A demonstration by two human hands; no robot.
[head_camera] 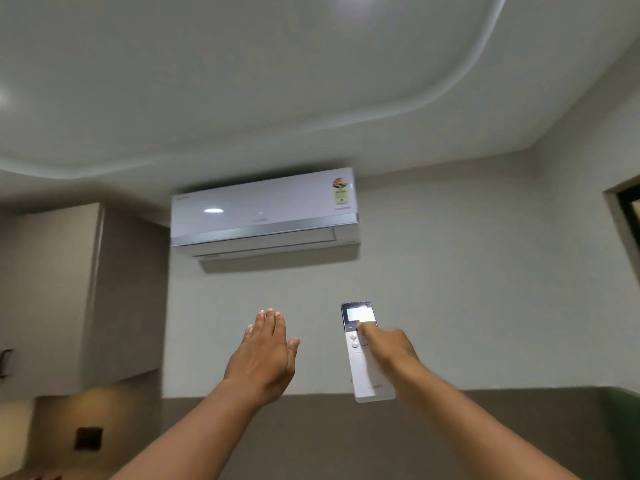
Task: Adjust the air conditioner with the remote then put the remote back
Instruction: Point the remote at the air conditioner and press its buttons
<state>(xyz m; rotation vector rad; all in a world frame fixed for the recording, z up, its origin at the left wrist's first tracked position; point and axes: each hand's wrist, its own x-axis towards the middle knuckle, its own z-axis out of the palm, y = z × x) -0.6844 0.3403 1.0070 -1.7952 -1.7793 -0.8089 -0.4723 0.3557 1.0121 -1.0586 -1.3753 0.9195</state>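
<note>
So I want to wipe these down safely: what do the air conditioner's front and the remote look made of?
Air conditioner: looks like glossy white plastic; its front mirrors a ceiling light, with a silvery trim strip below. Remote: matte white plastic by its dull sheen, with a dark glossy screen panel on top, held in the right hand.

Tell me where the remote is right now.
In the head view, the white remote is held up in the right hand, right of centre, below the wall-mounted air conditioner, thumb on its buttons. The open left hand is raised beside it, apart.
</note>
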